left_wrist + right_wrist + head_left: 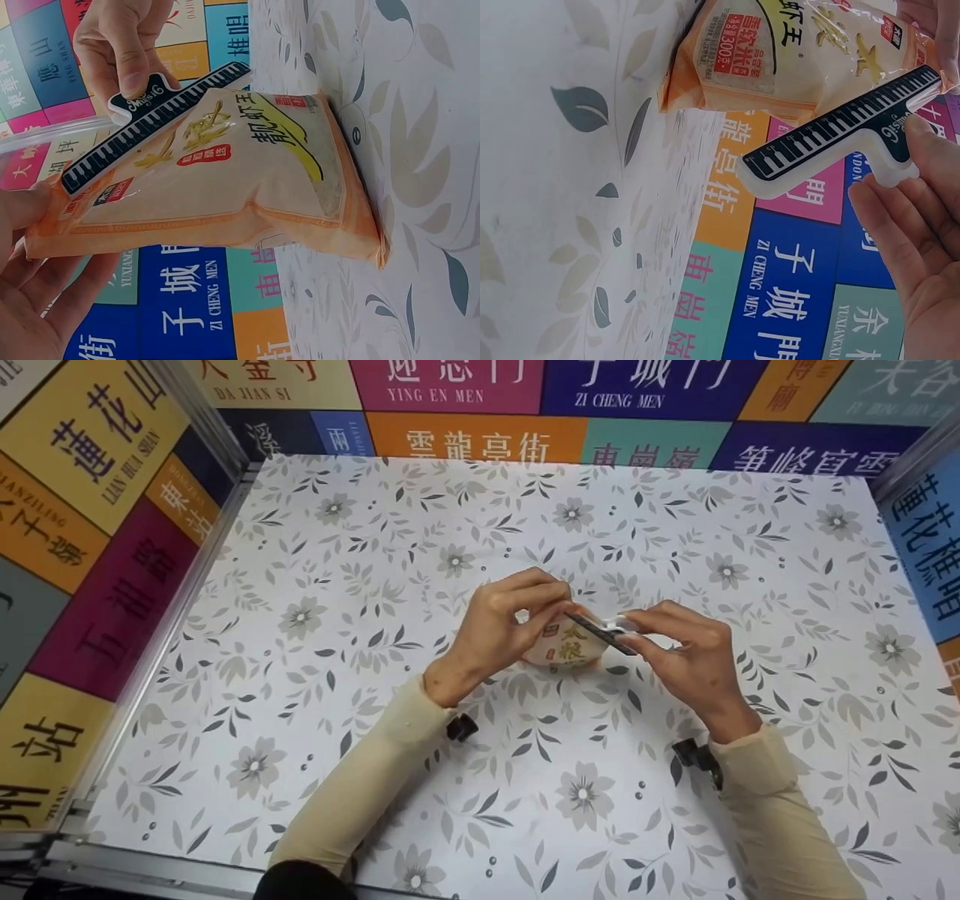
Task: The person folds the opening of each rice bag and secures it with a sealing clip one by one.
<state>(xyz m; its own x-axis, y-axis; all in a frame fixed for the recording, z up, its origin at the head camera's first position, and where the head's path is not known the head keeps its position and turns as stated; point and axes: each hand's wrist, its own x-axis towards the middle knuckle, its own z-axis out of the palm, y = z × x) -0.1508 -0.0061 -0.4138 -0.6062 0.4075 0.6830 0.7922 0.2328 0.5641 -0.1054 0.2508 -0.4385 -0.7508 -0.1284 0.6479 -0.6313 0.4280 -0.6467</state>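
A small plastic bag of rice (564, 649) with orange edges and Chinese lettering stands on the table. My left hand (512, 619) grips the bag's upper corner between thumb and fingers. A black-and-white bag clip (161, 120) with piano keys and the word Music slants across the bag's upper part. The right hand (686, 656) pinches this clip by its handle; in the right wrist view, the thumb presses the handle (889, 146) with the fingers behind it. Whether the clip's bars hold the bag's plastic, I cannot tell.
A white cloth (315, 765) printed with grey flowers and leaves covers the table. Panels with coloured blocks of Chinese place names (480, 439) stand along the back and both sides. Small black wrist mounts (461, 727) hang below both cuffs.
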